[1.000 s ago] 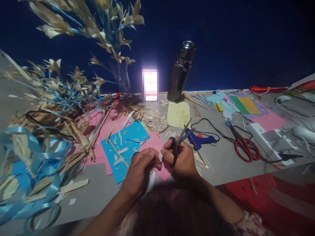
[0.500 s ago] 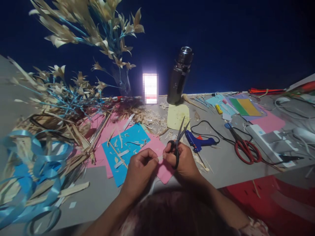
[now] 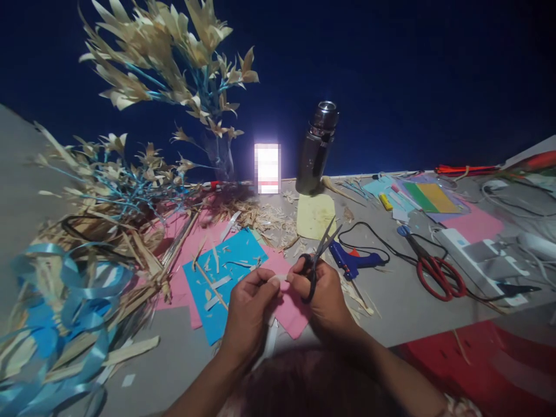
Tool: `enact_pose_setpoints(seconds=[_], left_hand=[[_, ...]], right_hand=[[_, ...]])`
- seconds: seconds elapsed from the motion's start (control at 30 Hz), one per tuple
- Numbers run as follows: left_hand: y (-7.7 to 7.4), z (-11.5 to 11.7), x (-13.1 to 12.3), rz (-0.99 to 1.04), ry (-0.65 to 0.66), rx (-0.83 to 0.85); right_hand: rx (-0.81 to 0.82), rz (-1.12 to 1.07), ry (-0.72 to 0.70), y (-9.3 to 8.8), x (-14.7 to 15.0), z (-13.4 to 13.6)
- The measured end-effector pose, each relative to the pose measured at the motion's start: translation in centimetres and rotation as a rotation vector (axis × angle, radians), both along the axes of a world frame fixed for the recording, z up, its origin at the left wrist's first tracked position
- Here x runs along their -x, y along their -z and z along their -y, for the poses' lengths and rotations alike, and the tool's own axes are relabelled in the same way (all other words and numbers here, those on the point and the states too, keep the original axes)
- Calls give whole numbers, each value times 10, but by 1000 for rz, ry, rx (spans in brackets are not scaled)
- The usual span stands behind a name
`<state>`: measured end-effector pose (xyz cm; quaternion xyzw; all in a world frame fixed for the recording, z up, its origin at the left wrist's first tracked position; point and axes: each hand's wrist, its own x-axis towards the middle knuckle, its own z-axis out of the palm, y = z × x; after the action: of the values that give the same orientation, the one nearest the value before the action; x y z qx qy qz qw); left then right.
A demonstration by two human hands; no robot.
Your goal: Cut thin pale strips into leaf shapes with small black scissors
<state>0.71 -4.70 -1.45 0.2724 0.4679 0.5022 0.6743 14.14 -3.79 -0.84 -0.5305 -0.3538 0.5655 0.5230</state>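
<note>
Between my two hands is a small pale strip (image 3: 283,278), pinched at both ends by thumbs and fingertips. My left hand (image 3: 252,298) is closed on its left end. Closed on the other end, my right hand (image 3: 325,292) also carries black-handled scissors (image 3: 316,255), their blades slightly apart and pointing up and away. What the strip is made of I cannot tell. Below the hands lie a pink sheet (image 3: 292,315) and a blue sheet (image 3: 226,269) strewn with pale scraps. A blue glue gun (image 3: 356,259) rests just beyond my right hand.
Dried-leaf flowers (image 3: 174,75) and a dark flask (image 3: 317,150) stand at the back, beside a bright light (image 3: 268,168). Curled blue ribbon (image 3: 78,289) sprawls at left. Red-handled scissors (image 3: 438,278) and a white power strip (image 3: 478,255) lie at right.
The camera view has tilted slightly, so the scene sits a little lower and further right. Both hands keep their pinch on the strip, and the scissors stay in my right hand.
</note>
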Motion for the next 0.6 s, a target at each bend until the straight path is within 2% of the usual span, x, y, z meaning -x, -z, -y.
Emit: enact_pose_setpoints(seconds=[0.13, 0.3, 0.37, 0.53, 0.6], left_hand=[[3, 0, -1, 20, -5, 2], [-1, -2, 3, 18, -23, -10], [-3, -5, 7, 7, -35, -3], [-10, -13, 20, -99, -89, -14], [-12, -14, 24, -170, -114, -30]], right_hand=[[-4, -26, 23, 0, 6, 0], [37, 1, -48, -6, 8, 0], [57, 30, -141, -9, 5, 0], [134, 57, -562, -9, -7, 9], [203, 85, -649, -7, -8, 14]])
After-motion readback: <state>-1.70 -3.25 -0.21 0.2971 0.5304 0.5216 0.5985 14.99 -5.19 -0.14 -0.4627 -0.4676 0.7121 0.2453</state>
